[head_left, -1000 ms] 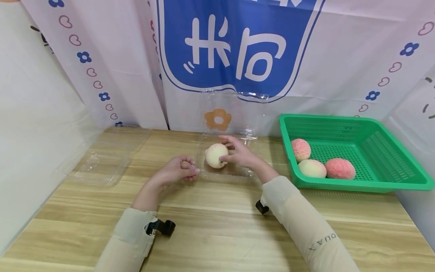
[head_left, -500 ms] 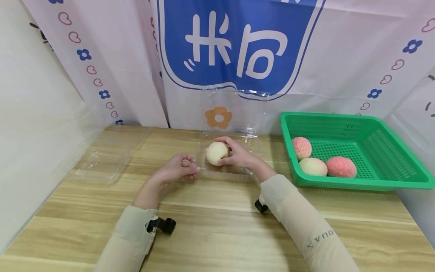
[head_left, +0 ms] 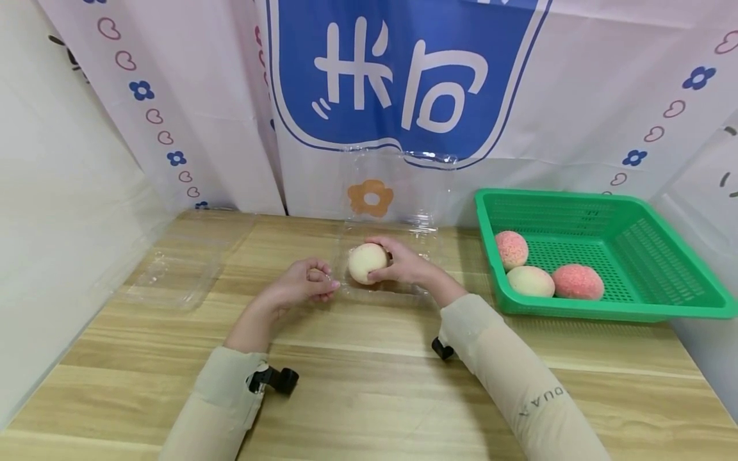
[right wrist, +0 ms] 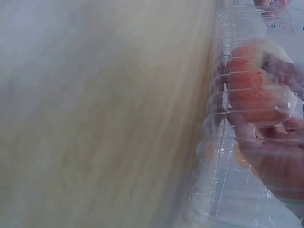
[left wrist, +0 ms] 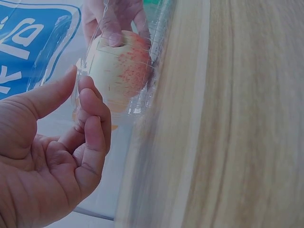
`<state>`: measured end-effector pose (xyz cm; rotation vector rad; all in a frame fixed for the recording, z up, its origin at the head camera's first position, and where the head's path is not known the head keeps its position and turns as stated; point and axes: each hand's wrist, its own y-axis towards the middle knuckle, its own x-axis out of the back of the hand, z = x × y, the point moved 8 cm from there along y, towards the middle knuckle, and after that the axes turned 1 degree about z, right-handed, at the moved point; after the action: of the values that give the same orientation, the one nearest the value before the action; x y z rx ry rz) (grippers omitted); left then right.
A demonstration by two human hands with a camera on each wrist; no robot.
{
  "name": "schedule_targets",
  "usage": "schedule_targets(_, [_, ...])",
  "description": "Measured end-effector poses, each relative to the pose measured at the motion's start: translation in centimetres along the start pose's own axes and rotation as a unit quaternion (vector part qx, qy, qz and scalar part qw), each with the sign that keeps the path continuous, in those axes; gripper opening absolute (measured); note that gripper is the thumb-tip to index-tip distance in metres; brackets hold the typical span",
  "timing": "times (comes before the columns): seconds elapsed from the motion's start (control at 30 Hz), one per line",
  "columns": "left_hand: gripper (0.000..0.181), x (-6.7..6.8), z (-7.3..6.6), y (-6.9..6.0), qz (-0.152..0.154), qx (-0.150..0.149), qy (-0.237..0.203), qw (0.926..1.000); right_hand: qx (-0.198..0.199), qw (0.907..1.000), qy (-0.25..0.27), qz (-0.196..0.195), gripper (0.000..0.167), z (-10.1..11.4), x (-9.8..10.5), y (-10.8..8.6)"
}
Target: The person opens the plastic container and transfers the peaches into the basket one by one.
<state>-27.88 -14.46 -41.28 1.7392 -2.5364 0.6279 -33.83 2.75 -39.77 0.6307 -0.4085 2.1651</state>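
Observation:
A pale peach with a red blush (head_left: 364, 264) sits inside the base of a clear plastic clamshell box (head_left: 423, 223), whose lid stands up against the backdrop. My right hand (head_left: 402, 262) reaches into the box and grips this peach between thumb and fingers. The blushed side of the peach (left wrist: 130, 66) faces the front wall in the left wrist view. At the near left corner, my left hand (head_left: 300, 285) pinches the box edge between thumb and index finger. Through the ribbed box wall (right wrist: 216, 107), the right wrist view shows the right fingers around the peach.
A green basket (head_left: 611, 312) on the right holds a speckled pink peach (head_left: 511, 250), a pale peach (head_left: 532, 282) and a deep pink peach (head_left: 578, 282). Another clear plastic box (head_left: 190, 294) lies open at the left. A printed cloth (head_left: 230, 160) hangs behind the wooden table (head_left: 357, 397).
The right fingers have closed in around the peach, which has turned a little and shifted slightly within the box. My left hand has stayed at the box edge.

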Motion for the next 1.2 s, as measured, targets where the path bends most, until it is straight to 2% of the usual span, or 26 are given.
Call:
schedule_targets(0.77, [0.041,-0.1,0.0,-0.2,0.001,0.003,0.005,1.0000,0.002,0.9999,0.011,-0.008,0.074,0.3,0.3,-0.1])
schedule_targets(0.97, [0.037,0.0,-0.1,-0.2,0.003,-0.003,0.001,1.0000,0.010,0.9997,0.009,-0.018,0.074,1.0,1.1,-0.4])
schedule_targets(1.2, [0.038,-0.1,-0.1,-0.2,0.008,-0.011,-0.010,0.9999,0.022,0.9956,0.064,-0.065,0.074,1.6,3.8,-1.5])
